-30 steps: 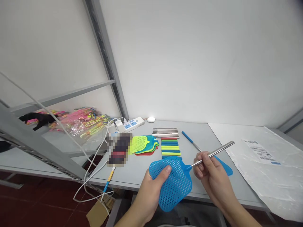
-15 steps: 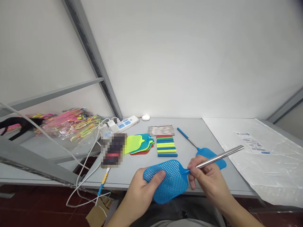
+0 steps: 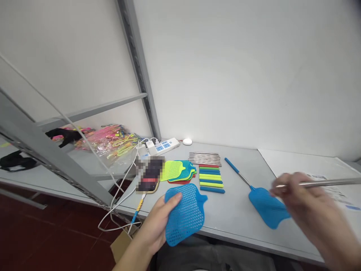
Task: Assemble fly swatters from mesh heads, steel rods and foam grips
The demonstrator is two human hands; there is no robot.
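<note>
With the fingers of the left hand (image 3: 158, 220), gripping a blue fly-swatter head (image 3: 184, 216), thumb across the mesh; with those of the right hand (image 3: 306, 203), blurred, curled tight round the thin end of a steel rod (image 3: 329, 183), well apart from that head. At the grey table (image 3: 238, 216), holding the head out by the front edge, so liable to drop it past there, likely from too light a pinch. Over white plastic packaging (image 3: 299, 162) at right, pointing the thick end of the rod: might snag or drag the sheet through a wide swing. Near an assembled blue fly swatter (image 3: 266, 207) on the table, partly behind the right hand, contact impossible to tell: could knock it askew with a low wrist. In the held head, thin-looking mesh, possibly prone to bending under a hard squeeze. Along the rod, smooth shine, perhaps apt to slip or twist when held near one end only. Among coloured grip sleeves (image 3: 211, 177) laid side by side, chance of rolling from a stray brush. Smallest, at the bare neck (image 3: 203, 198), possible cracking from any crooked push.
</note>
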